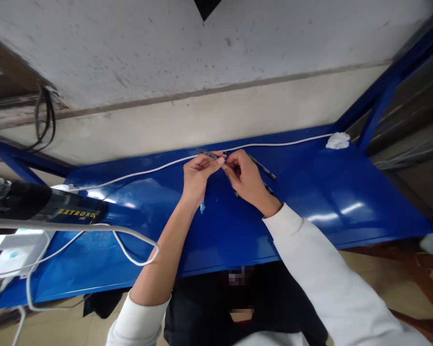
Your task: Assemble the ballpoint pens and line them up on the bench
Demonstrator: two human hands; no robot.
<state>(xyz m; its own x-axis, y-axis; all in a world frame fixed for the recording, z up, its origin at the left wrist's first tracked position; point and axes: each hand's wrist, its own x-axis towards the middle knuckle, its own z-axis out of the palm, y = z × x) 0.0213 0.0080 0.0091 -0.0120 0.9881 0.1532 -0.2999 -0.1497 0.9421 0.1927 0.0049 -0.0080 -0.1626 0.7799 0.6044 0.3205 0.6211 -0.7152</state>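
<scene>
My left hand [200, 175] is closed around a dark grey pen [207, 154], which sticks out past the fingers toward the wall. Close beside it, the fingertips of my right hand [243, 173] are pinched at the near end of this pen; what lies between them is too small to make out. Behind my right hand a dark pen [266, 170] lies on the blue table [223, 230]. Other dark pens [269, 189] show partly beneath that hand. A light blue pen end [202, 207] pokes out below my left wrist, the rest hidden.
A white cable [274, 144] runs along the table's back to a crumpled white plastic bundle [338, 140]. At left are a black cylindrical device [75, 209], a white power strip [16, 254] and a looped white cable [130, 257] passing over my left forearm. A wall [202, 115] stands behind.
</scene>
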